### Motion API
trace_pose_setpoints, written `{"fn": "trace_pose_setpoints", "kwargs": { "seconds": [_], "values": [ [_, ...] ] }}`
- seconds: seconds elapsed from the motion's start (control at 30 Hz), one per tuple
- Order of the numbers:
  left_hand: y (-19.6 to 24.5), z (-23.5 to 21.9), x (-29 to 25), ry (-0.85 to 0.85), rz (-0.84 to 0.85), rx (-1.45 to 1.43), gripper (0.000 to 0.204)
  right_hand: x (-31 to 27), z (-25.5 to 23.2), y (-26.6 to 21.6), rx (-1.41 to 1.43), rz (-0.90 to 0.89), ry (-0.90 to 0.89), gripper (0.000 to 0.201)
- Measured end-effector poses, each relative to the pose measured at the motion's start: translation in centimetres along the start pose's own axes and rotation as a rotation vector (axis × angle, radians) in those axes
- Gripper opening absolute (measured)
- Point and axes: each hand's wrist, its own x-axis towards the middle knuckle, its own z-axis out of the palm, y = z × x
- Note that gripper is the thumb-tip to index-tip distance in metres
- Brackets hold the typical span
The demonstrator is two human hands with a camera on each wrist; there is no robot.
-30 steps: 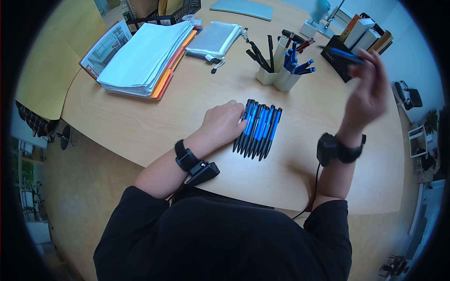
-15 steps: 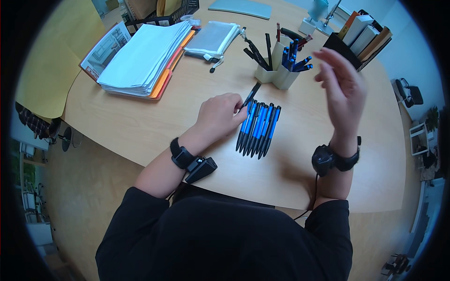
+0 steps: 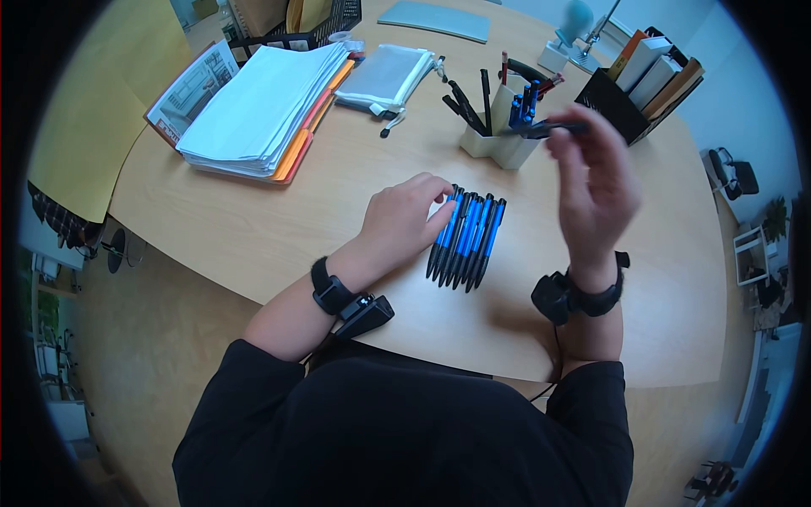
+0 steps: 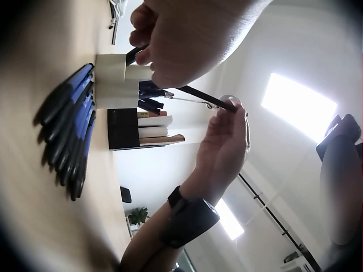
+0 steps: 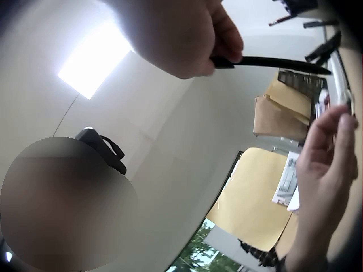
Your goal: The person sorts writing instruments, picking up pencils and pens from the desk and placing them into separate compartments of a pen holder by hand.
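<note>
Several blue-and-black pens (image 3: 466, 241) lie side by side on the table, tips toward the person. The left hand (image 3: 405, 218) is at the row's left edge, its fingers loosely bent near the pens' upper ends, with no pen visible in its grip. Raised to the right of the pale pen holder (image 3: 514, 150), the right hand (image 3: 598, 186) pinches a dark pen (image 3: 553, 128) between thumb and fingers. In the right wrist view this pen (image 5: 283, 63) points away from the right hand (image 5: 181, 37). Black pens, blue pens and red pencils stand in the holder.
A paper stack (image 3: 253, 110) with orange dividers lies at the left, beside a clear zip pouch (image 3: 387, 74). A black file box (image 3: 612, 106) with books stands back right, near a lamp (image 3: 577, 21). A light-blue flat item (image 3: 435, 20) lies at the back.
The black pen has left the left hand, and the right hand, empty half a second ago, now holds a dark pen. The right hand has moved left and slightly lower.
</note>
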Motion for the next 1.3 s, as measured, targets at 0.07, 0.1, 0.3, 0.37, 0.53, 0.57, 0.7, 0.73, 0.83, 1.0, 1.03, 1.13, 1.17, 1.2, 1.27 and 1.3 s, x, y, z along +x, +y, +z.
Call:
{"fn": "trace_pose_setpoints", "kwargs": {
  "seconds": [0.07,0.1,0.3,0.37,0.53,0.57,0.7,0.73,0.83,1.0,1.03,1.13,1.17,1.2,1.27,1.3],
  "values": [
    [-0.4,0.2,-0.1,-0.058,-0.024,0.014,0.013,0.6,-0.2,-0.1,0.007,-0.139,0.154,0.024],
    [-0.5,0.2,-0.2,-0.120,-0.041,0.033,0.014,0.9,-0.1,0.2,0.008,-0.142,0.145,0.024],
    [0.3,-0.1,0.0,-0.371,-0.199,0.172,0.023,1.3,0.3,4.2,-0.231,-0.033,0.064,0.027],
    [0.3,-0.2,0.0,-0.419,-0.205,0.194,0.022,1.6,0.0,3.5,-0.203,-0.056,0.091,0.026],
    [0.0,0.1,-0.1,-0.491,-0.197,0.273,0.023,1.7,-1.4,1.4,-0.173,-0.107,0.092,0.020],
    [0.1,-0.3,-0.1,-0.518,-0.211,0.322,0.022,1.6,-1.6,1.3,-0.176,-0.102,0.094,0.020],
    [-0.4,-0.5,0.2,-0.542,-0.270,0.420,0.021,1.1,-1.7,1.1,-0.228,0.038,-0.034,0.015],
    [-0.6,-0.6,0.3,-0.539,-0.273,0.421,0.021,1.0,-1.5,1.1,-0.241,0.083,-0.083,0.014],
    [-0.7,-0.9,0.5,-0.394,-0.293,0.361,0.021,0.4,-0.9,1.2,-0.262,0.113,-0.175,0.013],
    [0.4,-1.0,0.3,-0.006,-0.098,-0.039,0.017,-0.2,0.2,0.9,-0.101,0.278,-0.368,0.031],
    [0.5,-0.8,0.2,-0.004,-0.098,-0.040,0.017,-0.4,0.7,0.8,-0.101,0.277,-0.370,0.031],
    [0.6,-0.7,0.0,0.116,0.066,-0.116,0.013,-1.0,1.4,0.6,0.222,0.464,-0.469,0.038],
    [0.6,-0.7,0.0,0.109,0.103,-0.118,0.013,-1.0,1.4,0.5,0.220,0.464,-0.468,0.038],
    [0.7,-0.7,0.0,0.103,0.139,-0.119,0.014,-1.0,1.4,0.3,0.246,0.450,-0.514,0.037],
    [1.0,-0.8,0.0,0.115,0.133,-0.145,0.015,-0.9,1.2,-0.1,0.230,0.387,-0.535,0.033],
    [1.2,-0.9,0.0,0.127,0.126,-0.169,0.017,-0.6,0.8,-0.1,0.228,0.387,-0.534,0.033]
  ]
}}
